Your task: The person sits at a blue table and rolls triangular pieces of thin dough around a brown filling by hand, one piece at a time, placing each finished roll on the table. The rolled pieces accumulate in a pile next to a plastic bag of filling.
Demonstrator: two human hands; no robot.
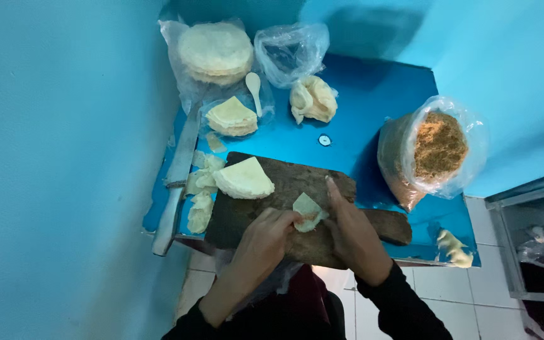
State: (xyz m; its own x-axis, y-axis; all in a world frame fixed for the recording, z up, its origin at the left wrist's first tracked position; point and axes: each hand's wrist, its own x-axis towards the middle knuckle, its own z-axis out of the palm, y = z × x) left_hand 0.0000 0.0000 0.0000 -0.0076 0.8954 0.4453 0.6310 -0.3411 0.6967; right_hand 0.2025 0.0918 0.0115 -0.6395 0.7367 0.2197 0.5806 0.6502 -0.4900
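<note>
Both hands (266, 236) (351, 230) fold wrapper (308, 211); on board (253, 217).

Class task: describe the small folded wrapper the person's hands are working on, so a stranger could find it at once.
Start at the blue table, then the dark wooden board on it. Near the board's front edge, both hands pinch one small pale wrapper. Unlike the thick wedge-shaped stack farther back, it is a single folded piece.
</note>
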